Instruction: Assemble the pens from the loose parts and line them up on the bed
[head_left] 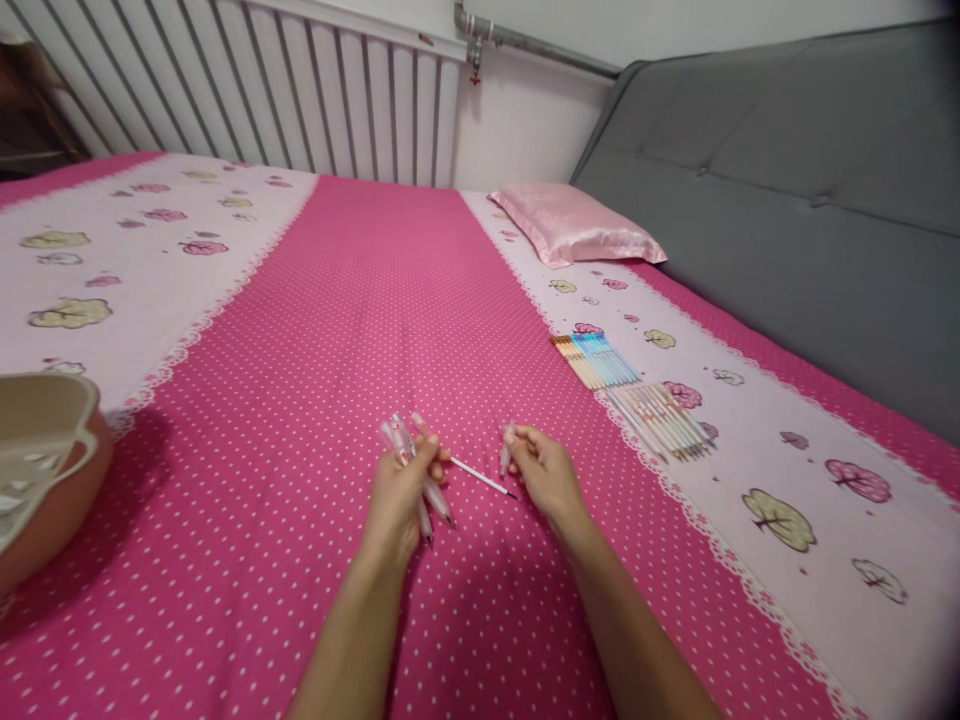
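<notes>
Several pale pink pens (435,495) are gripped in my left hand (399,490), their dark tips pointing down and toward me. Out of the same hand, to the right, sticks a thin white pen refill (480,474) with a dark tip; it seems to come from a pen barrel (422,425) between the fingers. My right hand (546,470) pinches a short clear pinkish pen piece (506,450), perhaps a barrel end or cap, held apart from the refill. Both hands are just above the pink dotted bedsheet (360,330).
To the right lie a row of blue and tan pens (596,360) and a row of whitish pens (661,420). A basin (56,490) with small white pieces inside stands at the left edge. Farther back are a pink pillow (577,222), grey headboard (787,190) and white radiator (300,90).
</notes>
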